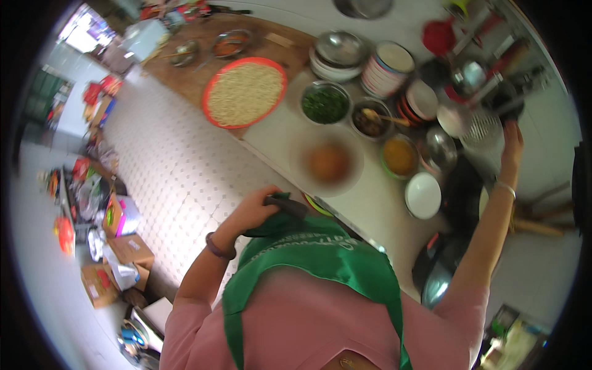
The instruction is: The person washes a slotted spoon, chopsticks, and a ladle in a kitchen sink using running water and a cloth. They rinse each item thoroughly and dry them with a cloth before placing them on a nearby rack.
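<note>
My left hand (256,210) is in front of the green apron (319,236), its fingers closed around a dark strip-like thing (286,205), perhaps a cloth or a handle. My right hand (511,143) reaches up to the wall at the right, beside a perforated metal skimmer (482,131) among hanging utensils. Whether its fingers hold anything is hidden. Before me on the pale counter (273,134) a bowl of reddish-brown food (328,162) looks blurred. Near it are a bowl of chopped greens (325,103), a bowl of dark sauce with a spoon (371,119) and a bowl of yellow-brown seasoning (399,156).
A red-rimmed tray of noodles (245,95) rests near the counter's left edge. Stacked bowls (387,69) and a lidded pot (340,53) stand at the back. A white bowl (422,195) and a dark wok (462,199) are at the right. Cardboard boxes (129,254) sit left across the tiled floor.
</note>
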Action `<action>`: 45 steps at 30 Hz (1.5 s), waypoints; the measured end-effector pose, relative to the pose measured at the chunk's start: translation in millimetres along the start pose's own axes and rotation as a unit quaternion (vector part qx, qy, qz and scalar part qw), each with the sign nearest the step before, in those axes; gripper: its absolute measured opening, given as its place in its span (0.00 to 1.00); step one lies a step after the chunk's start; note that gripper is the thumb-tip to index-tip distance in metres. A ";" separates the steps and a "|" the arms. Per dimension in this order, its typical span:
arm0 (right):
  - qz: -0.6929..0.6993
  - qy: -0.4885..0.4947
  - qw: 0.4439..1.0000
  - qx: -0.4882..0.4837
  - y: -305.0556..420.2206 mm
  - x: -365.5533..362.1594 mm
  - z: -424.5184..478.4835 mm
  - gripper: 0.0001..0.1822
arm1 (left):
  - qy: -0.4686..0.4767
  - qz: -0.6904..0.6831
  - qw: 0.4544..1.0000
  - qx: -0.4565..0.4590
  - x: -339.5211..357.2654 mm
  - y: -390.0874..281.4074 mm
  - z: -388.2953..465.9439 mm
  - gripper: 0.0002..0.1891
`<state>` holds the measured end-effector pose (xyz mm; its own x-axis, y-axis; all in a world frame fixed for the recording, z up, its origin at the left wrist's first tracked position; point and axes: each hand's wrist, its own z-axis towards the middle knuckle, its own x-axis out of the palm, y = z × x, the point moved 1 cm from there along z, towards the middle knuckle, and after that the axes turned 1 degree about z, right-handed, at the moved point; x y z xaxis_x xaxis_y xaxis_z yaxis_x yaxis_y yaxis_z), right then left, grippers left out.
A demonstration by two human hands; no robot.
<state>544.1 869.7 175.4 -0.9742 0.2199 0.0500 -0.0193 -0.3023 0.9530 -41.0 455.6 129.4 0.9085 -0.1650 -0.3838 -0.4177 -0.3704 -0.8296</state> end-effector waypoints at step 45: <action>-0.428 -0.420 0.758 0.257 80.0 150.0 -770.8 0.19 | 0.578 -0.048 0.805 -0.125 60.3 96.3 -55.3 0.16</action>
<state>223.3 163.6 28.8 -0.1631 0.7103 -0.6847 -0.2623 0.6378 0.7241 -26.2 359.4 48.7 0.3949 -0.8118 0.4302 -0.4632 -0.5803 -0.6698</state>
